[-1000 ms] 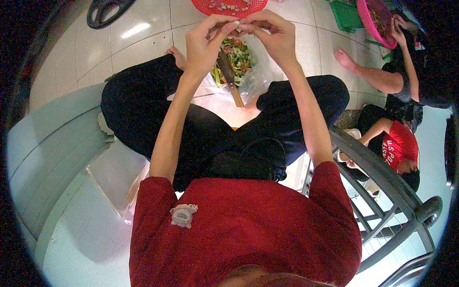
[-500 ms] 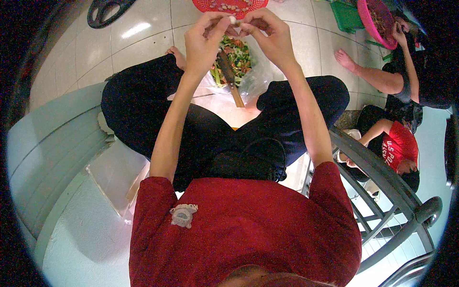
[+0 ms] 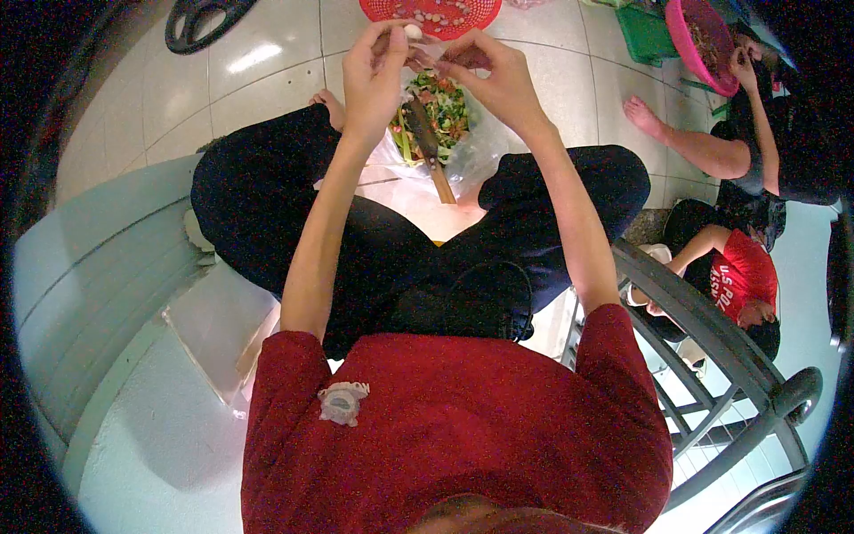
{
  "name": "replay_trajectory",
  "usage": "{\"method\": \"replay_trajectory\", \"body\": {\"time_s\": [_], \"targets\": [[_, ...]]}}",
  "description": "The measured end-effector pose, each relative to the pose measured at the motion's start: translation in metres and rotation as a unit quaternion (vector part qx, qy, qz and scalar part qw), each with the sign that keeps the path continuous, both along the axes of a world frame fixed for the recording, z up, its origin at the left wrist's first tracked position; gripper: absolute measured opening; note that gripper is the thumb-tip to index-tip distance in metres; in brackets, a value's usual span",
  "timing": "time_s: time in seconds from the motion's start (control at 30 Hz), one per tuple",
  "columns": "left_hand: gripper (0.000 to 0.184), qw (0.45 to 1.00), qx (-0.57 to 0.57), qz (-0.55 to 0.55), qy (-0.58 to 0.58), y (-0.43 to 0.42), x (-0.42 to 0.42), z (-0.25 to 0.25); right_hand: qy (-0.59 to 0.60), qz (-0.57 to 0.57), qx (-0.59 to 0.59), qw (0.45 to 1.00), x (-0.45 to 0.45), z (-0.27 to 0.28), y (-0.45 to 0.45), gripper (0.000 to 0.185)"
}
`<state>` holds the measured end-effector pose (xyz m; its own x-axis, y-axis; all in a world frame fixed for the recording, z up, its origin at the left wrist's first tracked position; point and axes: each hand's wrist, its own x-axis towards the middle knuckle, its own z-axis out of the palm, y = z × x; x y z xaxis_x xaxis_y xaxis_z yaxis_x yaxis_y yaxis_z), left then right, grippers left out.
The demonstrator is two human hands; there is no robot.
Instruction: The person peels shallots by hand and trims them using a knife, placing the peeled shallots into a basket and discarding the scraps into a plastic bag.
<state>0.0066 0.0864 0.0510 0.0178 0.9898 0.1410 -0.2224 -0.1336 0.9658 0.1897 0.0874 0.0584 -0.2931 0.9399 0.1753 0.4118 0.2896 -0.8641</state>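
- Tiled floor (image 3: 267,98) runs across the scene; at the far side a red basket (image 3: 487,18) holds small pale pieces (image 3: 436,18).
- Left hand (image 3: 372,84) has a white piece (image 3: 413,31), perhaps garlic, pinched at the fingertips, near the basket.
- Right hand (image 3: 498,76) curls beside it, fingertips drawn close; whether they hold anything, I cannot tell.
- Peeling seems the step in hand; the next move calls for a light, steady pinch.
- Nearer, a plastic bag (image 3: 489,142) holds chopped greens (image 3: 455,116), a knife (image 3: 428,142) on top.
- Far right, a pink basin (image 3: 673,31) holds brownish stuff (image 3: 703,40).

A wooden handle (image 3: 442,185) is seen on the knife (image 3: 422,132); beneath it, a glossy plastic bag (image 3: 485,149); beyond it, a plastic basket (image 3: 483,16).
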Motion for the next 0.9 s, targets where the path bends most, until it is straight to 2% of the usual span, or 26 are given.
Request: {"method": "replay_trajectory", "body": {"time_s": [0.13,0.2,0.3,0.4,0.53,0.6,0.63,0.7,0.83,0.9], "targets": [[0.026,0.999,-0.027,-0.019,-0.010,-0.003,-0.002,0.004,-0.019,-0.006,-0.014,1.000,0.002,-0.003,-0.001,0.020],[0.022,0.976,-0.122,-0.045,-0.172,-0.003,-0.004,0.003,-0.004,0.025,-0.050,0.998,0.002,-0.003,-0.002,0.022],[0.017,0.964,-0.114,-0.088,-0.225,-0.002,-0.008,0.003,-0.027,0.003,-0.019,0.999,-0.002,-0.001,-0.002,0.022],[0.012,0.962,-0.103,-0.103,-0.230,-0.001,-0.008,0.001,-0.078,-0.004,-0.003,0.997,-0.002,0.007,-0.004,0.023],[0.016,0.961,-0.108,-0.087,-0.239,-0.001,-0.005,0.000,-0.107,-0.046,0.020,0.993,-0.003,0.012,-0.005,0.024],[0.015,0.970,-0.116,-0.073,-0.203,-0.003,-0.005,0.000,-0.005,-0.100,0.058,0.993,-0.007,0.014,-0.005,0.024],[0.015,0.970,-0.116,-0.073,-0.203,-0.002,-0.005,-0.002,-0.005,-0.100,0.058,0.993,-0.008,0.017,-0.005,0.024],[0.011,0.979,-0.111,-0.088,-0.144,-0.002,-0.005,-0.003,0.090,-0.089,0.101,0.987,-0.009,0.023,-0.005,0.022],[0.013,0.979,-0.147,-0.100,-0.101,-0.007,-0.002,0.001,0.077,-0.026,0.133,0.988,-0.008,0.021,-0.004,0.023],[0.014,0.975,-0.138,-0.137,-0.108,-0.009,-0.001,-0.003,0.134,-0.029,0.063,0.989,-0.011,0.015,-0.004,0.019]]}}
